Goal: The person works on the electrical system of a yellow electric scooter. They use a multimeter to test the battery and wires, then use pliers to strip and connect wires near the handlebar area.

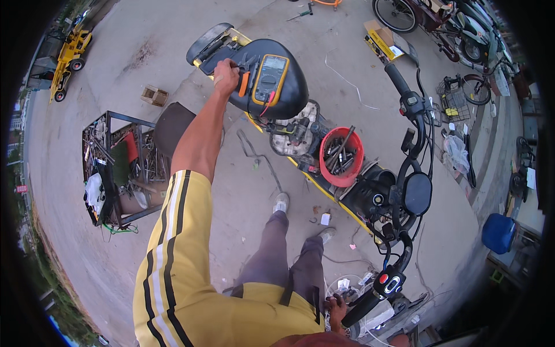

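Note:
My left hand (226, 76) reaches over the far end of the black scooter seat (295, 75), its fingers closed on the edge of a pair of pliers (250, 62). One orange handle of the pliers shows; my fingers hide part of the tool. Beside them on the seat lies a yellow-framed multimeter (270, 78) with a red test lead (268, 104). My right hand (335, 310) is low down near my thigh, next to the handlebar's near grip (361, 309). Its fingers look bent, but what they touch cannot be made out.
A red bucket (328, 168) of metal tools stands on the scooter's frame, behind the handlebar (417, 194). At left is a metal-framed tool cart (110, 173) full of loose tools. A cardboard box (381, 40), parked bikes (462, 34) and a blue stool (498, 233) stand to the right. Cables cross the ground.

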`<state>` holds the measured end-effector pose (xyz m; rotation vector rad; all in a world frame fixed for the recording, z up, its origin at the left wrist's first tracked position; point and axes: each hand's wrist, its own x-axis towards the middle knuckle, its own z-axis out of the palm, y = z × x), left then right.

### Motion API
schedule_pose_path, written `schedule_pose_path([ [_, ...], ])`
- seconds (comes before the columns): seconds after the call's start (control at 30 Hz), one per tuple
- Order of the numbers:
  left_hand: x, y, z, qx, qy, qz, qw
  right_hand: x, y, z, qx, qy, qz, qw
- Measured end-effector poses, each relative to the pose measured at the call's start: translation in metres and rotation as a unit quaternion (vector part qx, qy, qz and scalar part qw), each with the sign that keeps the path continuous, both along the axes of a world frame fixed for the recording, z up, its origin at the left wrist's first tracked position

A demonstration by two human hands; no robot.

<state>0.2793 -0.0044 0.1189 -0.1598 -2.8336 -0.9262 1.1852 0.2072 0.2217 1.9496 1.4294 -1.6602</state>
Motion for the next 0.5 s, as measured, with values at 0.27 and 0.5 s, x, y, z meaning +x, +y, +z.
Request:
schedule_pose_path([
  [0.27, 0.051, 0.036, 0.044, -0.266, 0.015, -0.115, 0.957, -0.064, 0.021, 0.027, -0.017, 0.0, 0.042, 0.999],
  [0.5, 0.036, 0.038, 0.052, -0.278, -0.142, -0.153, 0.938, -0.067, 0.032, 0.017, -0.034, 0.024, 0.013, 0.999],
])
